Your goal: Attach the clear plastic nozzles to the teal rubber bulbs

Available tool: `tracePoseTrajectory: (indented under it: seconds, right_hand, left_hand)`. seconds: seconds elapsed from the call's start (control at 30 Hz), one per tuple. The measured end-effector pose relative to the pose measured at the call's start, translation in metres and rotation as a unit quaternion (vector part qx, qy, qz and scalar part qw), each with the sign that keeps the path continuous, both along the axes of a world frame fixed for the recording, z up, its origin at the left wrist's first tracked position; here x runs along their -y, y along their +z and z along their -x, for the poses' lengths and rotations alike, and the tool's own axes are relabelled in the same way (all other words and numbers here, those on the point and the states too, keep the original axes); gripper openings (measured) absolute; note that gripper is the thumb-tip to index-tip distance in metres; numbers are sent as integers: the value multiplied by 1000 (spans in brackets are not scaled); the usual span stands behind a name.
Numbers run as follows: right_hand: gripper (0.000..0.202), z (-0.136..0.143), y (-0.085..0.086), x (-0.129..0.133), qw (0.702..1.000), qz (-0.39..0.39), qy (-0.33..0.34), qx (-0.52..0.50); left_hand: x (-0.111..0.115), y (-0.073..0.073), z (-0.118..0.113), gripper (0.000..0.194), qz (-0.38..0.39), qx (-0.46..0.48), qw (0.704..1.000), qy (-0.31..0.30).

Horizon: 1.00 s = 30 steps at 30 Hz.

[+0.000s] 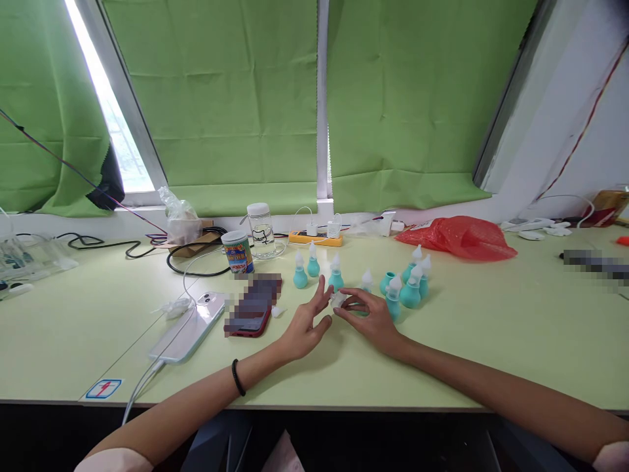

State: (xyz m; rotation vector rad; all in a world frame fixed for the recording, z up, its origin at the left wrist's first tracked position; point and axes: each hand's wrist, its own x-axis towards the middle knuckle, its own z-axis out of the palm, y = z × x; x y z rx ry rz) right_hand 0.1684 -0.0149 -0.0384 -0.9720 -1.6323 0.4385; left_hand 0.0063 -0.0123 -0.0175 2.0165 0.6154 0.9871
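Observation:
Between the fingertips of my right hand (pixel 368 318) is a small translucent white piece (pixel 338 299). My left hand (pixel 307 328) is beside it with fingers spread, its fingertips close to the piece. Several teal bulbs with clear pointed tips stand behind and to the right of my hands, among them one bulb (pixel 300 278) at the left and another (pixel 410 294) at the right. One teal bulb (pixel 387 283) has no tip on it. A loose white tip (pixel 278 311) lies left of my left hand, and my right hand partly hides a bulb behind it.
A red-edged phone (pixel 255 308) and a white phone (pixel 189 328) with a cable lie at the left. Behind them stand a labelled can (pixel 238 253) and a lidded jar (pixel 262 235). An orange power strip (pixel 314 239) and a red plastic bag (pixel 457 238) are farther back.

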Motion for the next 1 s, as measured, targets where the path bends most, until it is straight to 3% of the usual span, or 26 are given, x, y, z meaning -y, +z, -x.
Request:
tracePoseTrajectory:
  seconds: [0.17,0.37,0.5,0.83,1.0]
  right_hand:
    - [31,1,1,1,1000,14,8,-9]
    - [30,1,2,3,999,16,20,-22]
    - [27,2,1,5,999,11,17,-36]
    - [24,3,-3,7,998,-11,33,-50]
    - [24,5,-1,6,998,20,40,-45]
  left_hand:
    - [2,2,2,70,-41,-33,999,-4]
    - [5,6,1,75,-20,-23,999,-22]
    - [5,8,2,74,-8,-24,1000,-5]
    - [7,3,2,73,-111,-93,988,59]
    - [11,6,0,72,-90,-71,992,49]
